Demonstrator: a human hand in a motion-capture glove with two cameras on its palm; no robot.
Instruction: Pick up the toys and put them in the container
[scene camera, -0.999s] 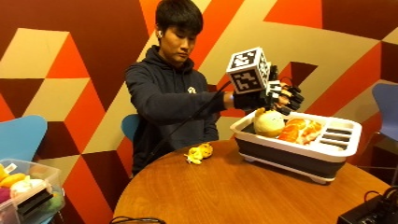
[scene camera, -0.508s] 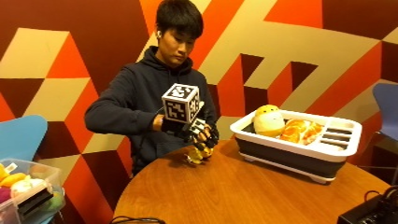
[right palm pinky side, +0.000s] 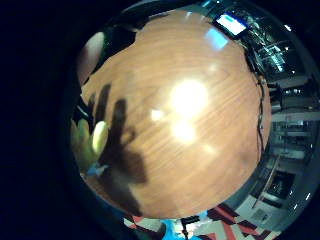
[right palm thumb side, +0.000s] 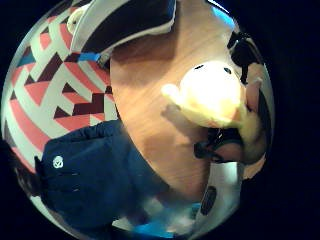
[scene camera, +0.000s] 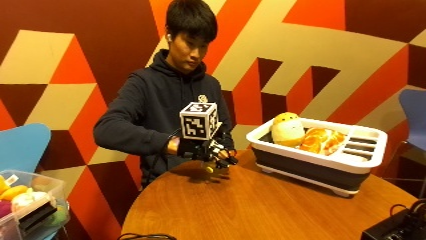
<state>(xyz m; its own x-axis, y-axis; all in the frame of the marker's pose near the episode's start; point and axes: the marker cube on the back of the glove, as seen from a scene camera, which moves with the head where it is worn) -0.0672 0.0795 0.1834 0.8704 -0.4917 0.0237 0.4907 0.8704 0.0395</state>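
Note:
My gloved right hand (scene camera: 208, 150) is low over the round wooden table (scene camera: 266, 210), near its far left edge. It grips a small yellow plush toy (right palm thumb side: 212, 95), of which only a bit shows under the fingers (scene camera: 210, 169) in the outside view. The toy casts a shadow on the wood and looks slightly raised. The little finger side view shows a yellow-green part of the toy (right palm pinky side: 89, 142) at the palm. The white and grey container (scene camera: 303, 161) stands to the right, apart from the hand. It holds a yellow plush (scene camera: 287, 129) and an orange toy (scene camera: 323, 141).
A clear bin (scene camera: 26, 207) with several toys stands low at the left beside a blue chair (scene camera: 23, 145). A black device (scene camera: 399, 227) sits at the table's near right edge. Bare wood stretches between the hand and the table's front.
The hand left the container, swung left and down to the yellow toy on the table, and now grips it just above the wood.

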